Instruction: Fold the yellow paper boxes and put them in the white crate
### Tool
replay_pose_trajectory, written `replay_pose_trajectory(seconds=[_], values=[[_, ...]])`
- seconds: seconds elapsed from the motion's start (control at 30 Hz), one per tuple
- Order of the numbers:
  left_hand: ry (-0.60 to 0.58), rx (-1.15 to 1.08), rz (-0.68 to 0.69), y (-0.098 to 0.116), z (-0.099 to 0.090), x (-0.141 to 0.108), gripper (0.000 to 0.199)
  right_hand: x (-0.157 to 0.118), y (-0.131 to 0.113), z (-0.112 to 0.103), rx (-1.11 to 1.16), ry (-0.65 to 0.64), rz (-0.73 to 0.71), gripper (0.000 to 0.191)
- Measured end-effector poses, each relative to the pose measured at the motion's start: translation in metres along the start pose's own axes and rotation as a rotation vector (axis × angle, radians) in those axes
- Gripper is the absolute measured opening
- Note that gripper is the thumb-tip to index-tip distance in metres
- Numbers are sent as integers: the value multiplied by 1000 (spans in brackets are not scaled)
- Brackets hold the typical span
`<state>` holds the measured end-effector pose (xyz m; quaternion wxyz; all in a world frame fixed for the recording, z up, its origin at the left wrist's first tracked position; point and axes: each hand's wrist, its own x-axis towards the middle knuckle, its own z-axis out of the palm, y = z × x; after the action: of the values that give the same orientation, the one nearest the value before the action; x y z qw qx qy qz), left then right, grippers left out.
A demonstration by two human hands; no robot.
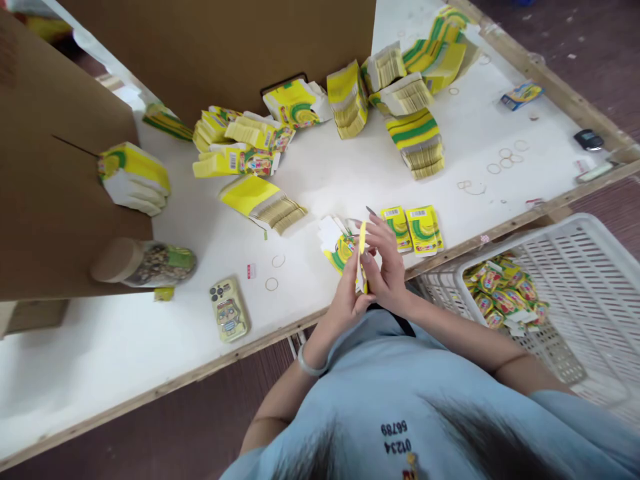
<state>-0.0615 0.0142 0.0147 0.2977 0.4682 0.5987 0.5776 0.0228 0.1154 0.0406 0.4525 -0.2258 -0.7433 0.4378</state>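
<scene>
Near the table's front edge, my left hand (349, 297) pinches a small yellow-and-white carton (362, 267), seen nearly edge-on. My right hand (387, 270) has its fingers bent against the same carton from the other side. Something thin and dark sticks out beyond the right fingers; I cannot make out what it is. Just behind my left hand, a few unfolded cartons (333, 243) lie on the table, partly covered by the hand. To the right of my right hand, yellow-green cartons (424, 230) lie flat in two piles.
Stacks of flat cartons (417, 143) spread along the back, before a tall cardboard box (225, 53). At left are a jar (150, 262) and a phone (229, 310). Rubber bands (506, 159) lie at right. A white basket (575, 267) by the table edge holds several filled packs (505, 290).
</scene>
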Motion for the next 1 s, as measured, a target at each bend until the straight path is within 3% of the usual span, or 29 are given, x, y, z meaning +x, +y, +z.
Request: replay_pose_trajectory(seconds=[0.1,0.3,0.37,0.43,0.53,0.7,0.8,0.9,1.0], values=[[109,-49,-37,-3,5,-6,79,-3,-2,-1,73,-25,98,31],[244,-6,-150,3,3,-18,37,-19,5,-1,280,9,362,26],[274,-83,-201,5,9,-27,36,-30,6,-1,325,22,400,32],[292,-195,-223,7,15,-39,51,-42,6,-6,358,16,402,43],[243,-301,-259,8,18,-58,67,-56,8,-21,327,-104,390,36],[53,-284,-338,7,7,-73,37,-61,11,-42,337,-363,474,34],[27,-208,-258,5,6,-72,27,-63,11,-46,294,-308,417,30],[84,-208,-174,1,9,-71,46,-65,15,-54,184,-252,256,15],[46,-174,-134,-1,8,-70,55,-64,21,-67,177,-409,30,30]])
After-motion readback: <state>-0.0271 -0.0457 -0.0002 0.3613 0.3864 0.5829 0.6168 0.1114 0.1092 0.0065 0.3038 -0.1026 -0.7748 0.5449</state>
